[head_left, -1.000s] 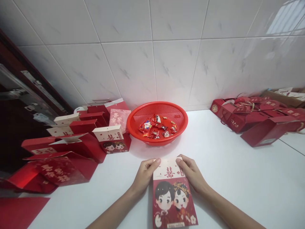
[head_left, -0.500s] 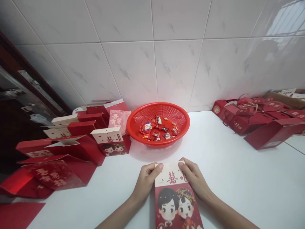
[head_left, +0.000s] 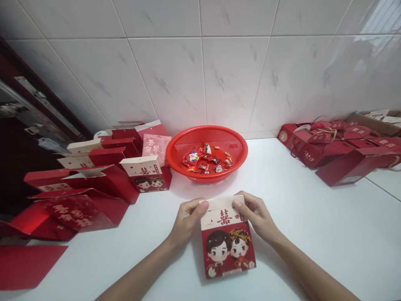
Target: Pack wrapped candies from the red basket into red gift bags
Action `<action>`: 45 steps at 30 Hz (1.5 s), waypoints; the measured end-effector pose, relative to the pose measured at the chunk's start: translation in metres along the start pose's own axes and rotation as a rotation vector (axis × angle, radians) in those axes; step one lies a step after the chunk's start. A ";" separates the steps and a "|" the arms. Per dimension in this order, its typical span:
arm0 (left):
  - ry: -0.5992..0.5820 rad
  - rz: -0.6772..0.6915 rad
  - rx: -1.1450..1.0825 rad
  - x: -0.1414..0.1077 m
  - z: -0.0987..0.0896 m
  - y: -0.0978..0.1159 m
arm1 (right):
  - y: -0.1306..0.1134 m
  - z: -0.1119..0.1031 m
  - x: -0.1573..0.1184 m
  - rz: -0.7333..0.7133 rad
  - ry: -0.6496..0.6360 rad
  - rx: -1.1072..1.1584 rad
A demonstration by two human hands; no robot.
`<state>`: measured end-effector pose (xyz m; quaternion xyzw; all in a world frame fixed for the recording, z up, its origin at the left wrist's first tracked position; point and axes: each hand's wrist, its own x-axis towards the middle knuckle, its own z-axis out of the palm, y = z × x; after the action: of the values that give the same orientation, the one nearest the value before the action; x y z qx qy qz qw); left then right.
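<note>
Near the desk's (head_left: pixel 300 234) front edge, my left hand (head_left: pixel 190 217) and right hand (head_left: pixel 255 213) pinch a flat-faced cardboard box (head_left: pixel 228 246) by its top corners.

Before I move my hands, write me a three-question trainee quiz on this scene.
1. Multiple choice: what do the left hand and the right hand both hold?
A) a pair of scissors
B) a red and white carton printed with two cartoon faces
C) a glass bottle

2. True or false: wrapped sweets lie inside the red basket.

3. Fill in the blank: behind the basket rises a tiled ____.

Key: 1 B; 2 true; 3 wall.
</note>
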<state>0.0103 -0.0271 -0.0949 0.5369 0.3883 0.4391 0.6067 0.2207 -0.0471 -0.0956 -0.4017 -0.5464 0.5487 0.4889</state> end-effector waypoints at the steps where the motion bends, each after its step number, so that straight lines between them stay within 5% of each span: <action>1: -0.012 0.058 0.049 -0.001 0.000 0.004 | -0.002 -0.001 -0.001 -0.056 0.023 -0.046; 9: 0.142 0.246 0.272 0.001 -0.001 0.005 | -0.007 0.000 -0.003 -0.266 0.040 -0.262; 18: 0.058 0.337 0.301 0.000 -0.004 0.002 | -0.011 -0.003 -0.002 -0.342 0.019 -0.405; 28: 0.078 0.395 0.376 0.001 -0.003 0.006 | -0.009 -0.004 -0.005 -0.472 0.087 -0.591; 35: 0.103 0.305 0.353 0.001 -0.006 -0.001 | -0.013 -0.004 -0.004 -0.447 0.072 -0.572; 40: 0.110 0.235 0.264 0.005 -0.009 -0.014 | -0.020 -0.031 0.000 -0.416 0.287 -0.571; 45: 0.155 0.064 0.265 0.015 -0.012 -0.034 | -0.044 -0.088 -0.008 -0.243 0.398 -0.517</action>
<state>0.0076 -0.0108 -0.1302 0.5887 0.4714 0.4433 0.4844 0.3125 -0.0399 -0.0596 -0.5434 -0.6051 0.2409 0.5297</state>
